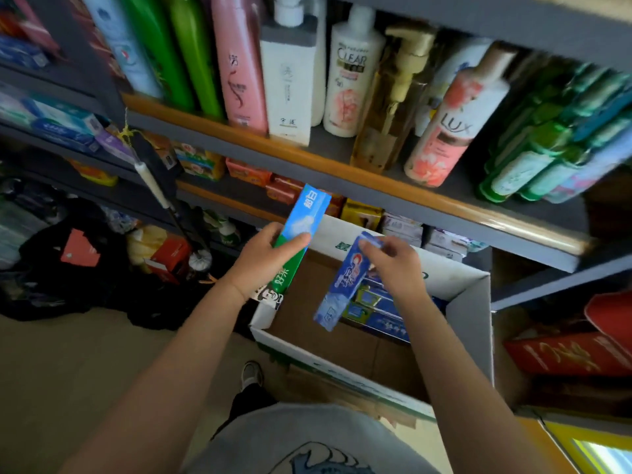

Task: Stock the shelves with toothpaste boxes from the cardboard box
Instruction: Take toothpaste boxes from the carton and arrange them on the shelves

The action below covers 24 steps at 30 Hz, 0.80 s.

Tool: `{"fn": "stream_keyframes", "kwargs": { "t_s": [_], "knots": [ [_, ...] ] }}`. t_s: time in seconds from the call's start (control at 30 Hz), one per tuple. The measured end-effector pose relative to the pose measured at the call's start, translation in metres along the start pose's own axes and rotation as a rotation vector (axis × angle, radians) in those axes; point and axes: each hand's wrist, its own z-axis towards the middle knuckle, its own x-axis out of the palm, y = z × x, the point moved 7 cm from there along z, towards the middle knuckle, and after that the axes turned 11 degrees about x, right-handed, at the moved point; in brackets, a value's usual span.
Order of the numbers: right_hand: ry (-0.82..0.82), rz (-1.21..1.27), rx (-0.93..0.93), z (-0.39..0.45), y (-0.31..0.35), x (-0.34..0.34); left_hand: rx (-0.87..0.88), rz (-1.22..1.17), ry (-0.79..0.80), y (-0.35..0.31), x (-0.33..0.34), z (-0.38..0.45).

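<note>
At the far left, stacked boxes in blue and teal (51, 121) lie on a dark side shelf, and below them a black bag (68, 265) slumps on the floor with a red card showing on it. A long-handled brush (167, 203) leans against the shelf post, its white head down beside a red carton (169, 256). The left hand (265, 258) grips a green and blue toothpaste box (302, 230) around its middle, fingers curled over the top face and thumb on the near side; the box tilts up and away, its blue end reaching toward the front edge of the lower shelf (236, 203), where orange and red packets sit in a row. Above that, the upper shelf (307, 159) carries tall bottles along its wooden front edge — green ones, a pink one, a white pump bottle, a white Clear bottle (350, 77), an amber pump bottle and a pink Lux bottle (448, 128), with green bottles lying tipped at the right end. The right hand (396, 268) pinches the upper end of a blue toothpaste box (345, 285) between thumb and fingertips, and the box hangs slanted down to the left over the open cardboard box (475, 302). More toothpaste boxes (376, 313) lie flat inside against its far right wall, and the brown bottom shows on the left. Red cartons (574, 350) stand to the right of the cardboard box.
</note>
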Motion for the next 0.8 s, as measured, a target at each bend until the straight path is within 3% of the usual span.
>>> {"fn": "stream_keyframes", "kwargs": {
  "t_s": [0.17, 0.37, 0.6, 0.8],
  "knots": [
    [0.079, 0.370, 0.053, -0.017, 0.033, -0.025, -0.149, -0.565, 0.194, -0.030, 0.054, -0.012],
    [0.143, 0.442, 0.060, -0.025, 0.038, -0.030, -0.150, -0.608, 0.358, -0.046, 0.103, -0.040],
    [0.083, 0.541, 0.129, -0.031, 0.025, -0.035, -0.078, -0.391, 0.253, -0.041, 0.109, -0.054],
    [0.281, 0.342, 0.105, -0.058, 0.017, -0.009, -0.079, -0.501, 0.055, -0.032, 0.082, -0.054]
  ]
}}
